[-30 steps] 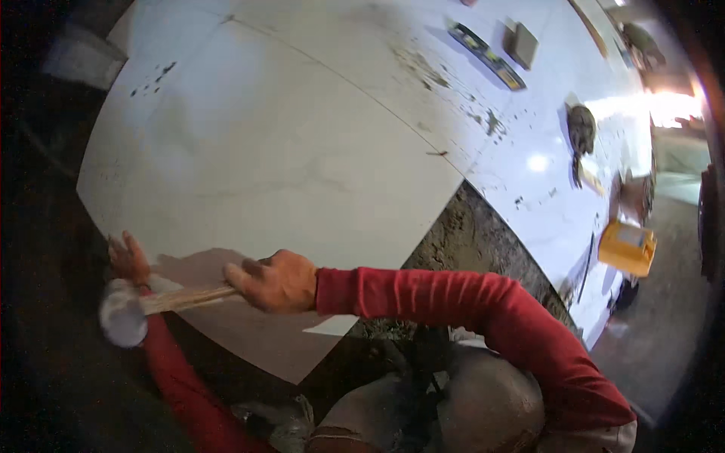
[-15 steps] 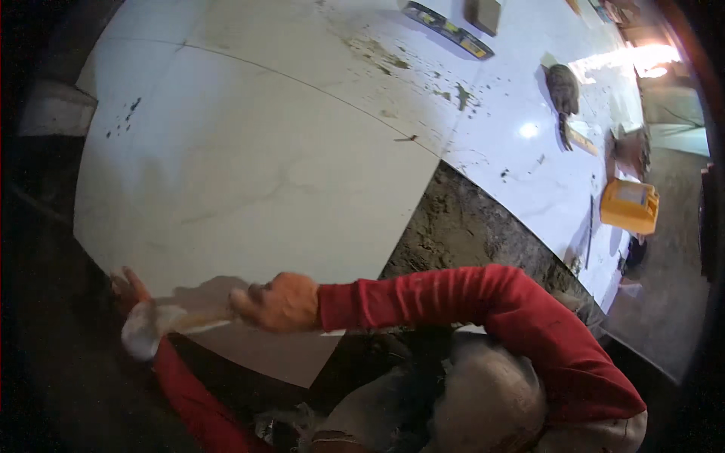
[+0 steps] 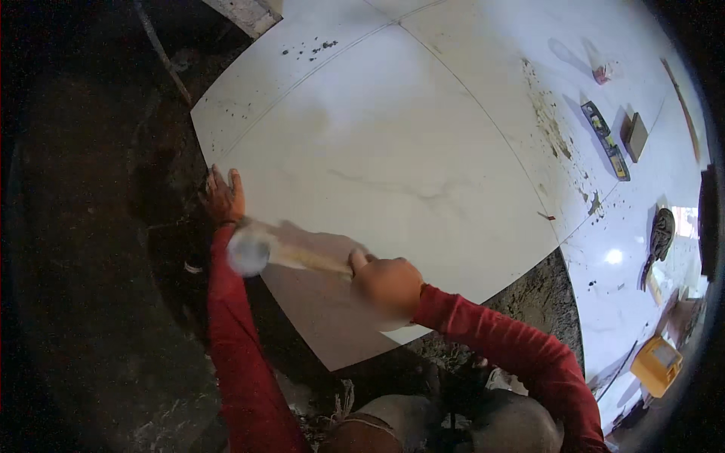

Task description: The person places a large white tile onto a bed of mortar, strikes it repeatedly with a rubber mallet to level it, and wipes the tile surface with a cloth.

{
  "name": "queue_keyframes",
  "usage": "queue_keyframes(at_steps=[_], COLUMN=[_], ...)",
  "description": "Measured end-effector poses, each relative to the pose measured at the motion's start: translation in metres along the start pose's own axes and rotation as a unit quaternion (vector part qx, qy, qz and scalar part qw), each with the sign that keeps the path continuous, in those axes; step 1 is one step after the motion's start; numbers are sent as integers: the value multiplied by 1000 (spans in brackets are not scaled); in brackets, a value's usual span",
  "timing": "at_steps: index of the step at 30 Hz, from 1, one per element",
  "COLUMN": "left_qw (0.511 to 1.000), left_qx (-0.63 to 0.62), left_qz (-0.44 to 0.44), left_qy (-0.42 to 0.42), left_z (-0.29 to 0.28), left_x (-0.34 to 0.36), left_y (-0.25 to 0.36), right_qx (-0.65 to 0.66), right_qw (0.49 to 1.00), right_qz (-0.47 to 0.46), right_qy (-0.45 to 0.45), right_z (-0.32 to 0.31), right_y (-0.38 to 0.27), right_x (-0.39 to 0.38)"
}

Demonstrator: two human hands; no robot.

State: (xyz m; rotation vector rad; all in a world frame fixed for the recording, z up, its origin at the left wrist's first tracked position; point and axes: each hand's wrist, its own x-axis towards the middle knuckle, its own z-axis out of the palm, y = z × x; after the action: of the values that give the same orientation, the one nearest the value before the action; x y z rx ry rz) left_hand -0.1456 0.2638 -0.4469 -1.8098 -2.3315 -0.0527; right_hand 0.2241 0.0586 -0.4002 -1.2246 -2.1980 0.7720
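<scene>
A large white marble-look floor tile [image 3: 393, 181] lies before me. My right hand [image 3: 389, 287] is closed around the pale wooden handle of a mallet [image 3: 313, 260]. The mallet's whitish head, smeared by motion, is above the tile's left edge and close to my left wrist. At that same edge, my left hand [image 3: 224, 198] rests with fingers stretched out and thumb apart, holding nothing. I cannot tell whether the mallet head touches the tile. A small reddish-brown piece [image 3: 546, 217] lies by the joint at the tile's right corner.
Dark rough ground [image 3: 98, 226] borders the tile on the left, and grey mortar [image 3: 540, 291] shows at the near right. On the white tiles to the right are a spirit level [image 3: 606, 141], a brownish block [image 3: 636, 137], a dark grey glove-like item [image 3: 661, 234] and a yellow container [image 3: 655, 366].
My view has swung left, so the tile and tools appear farther right. My left hand sits farther up along the tile's left edge. The mallet is still in my right hand.
</scene>
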Motion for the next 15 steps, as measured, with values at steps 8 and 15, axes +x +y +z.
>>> queue_keyframes(at_steps=[8, 15], left_qw=[994, 988], left_qx=[-95, 131], left_qz=[-18, 72], left_qy=[-44, 27], left_z=[8, 14], left_x=[10, 4], left_y=[4, -10], right_qx=[60, -2], right_qw=[994, 1000], right_qz=[-44, 1], right_qy=[81, 26], right_z=[-24, -32], right_y=[-10, -14], right_x=[16, 2])
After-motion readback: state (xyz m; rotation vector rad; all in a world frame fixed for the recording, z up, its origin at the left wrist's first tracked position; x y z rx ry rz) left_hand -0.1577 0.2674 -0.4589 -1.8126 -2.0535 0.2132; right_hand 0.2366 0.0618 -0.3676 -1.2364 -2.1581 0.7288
